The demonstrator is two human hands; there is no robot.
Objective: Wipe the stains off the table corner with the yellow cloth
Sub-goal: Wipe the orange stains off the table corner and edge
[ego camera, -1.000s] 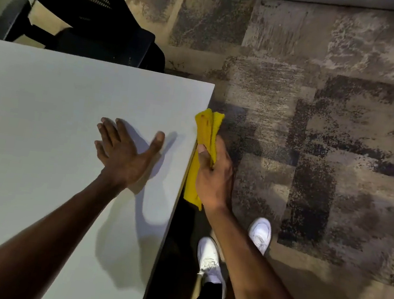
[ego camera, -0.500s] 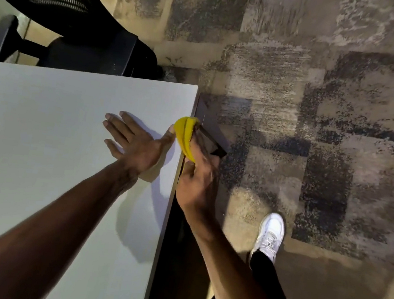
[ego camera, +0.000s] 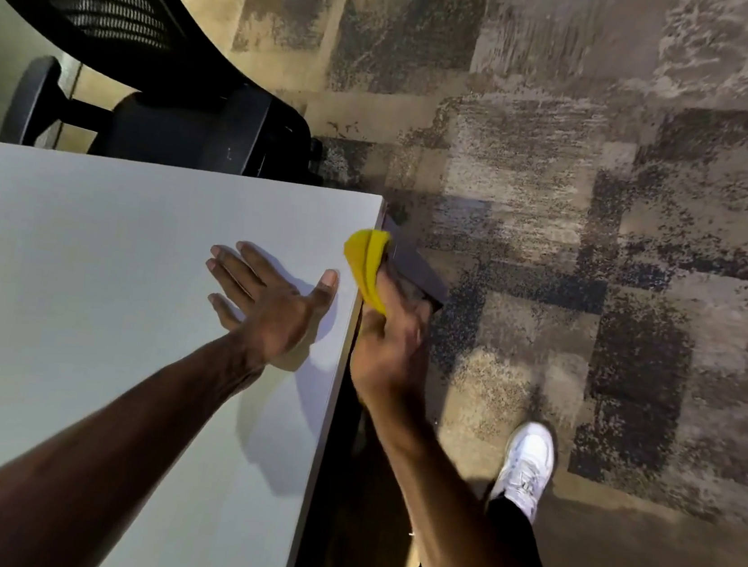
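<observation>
The white table [ego camera: 81,271] fills the left half of the view, and its far right corner [ego camera: 375,201] lies just beyond my hands. My right hand [ego camera: 391,342] grips the folded yellow cloth [ego camera: 367,261] and presses it against the table's right edge, a little short of the corner. My left hand [ego camera: 267,293] lies flat on the tabletop with its fingers spread, its thumb close to the cloth. No stains show on the white surface from here.
A black mesh office chair [ego camera: 152,81] stands beyond the table's far edge. A dark table leg or bracket [ego camera: 412,264] juts out under the corner. Patterned carpet [ego camera: 606,217] covers the floor to the right, where my white shoe [ego camera: 524,462] stands.
My right hand has carried the cloth up along the table's right edge toward the corner. The cloth hung long before and is bunched tighter now. My left hand has stayed flat on the table.
</observation>
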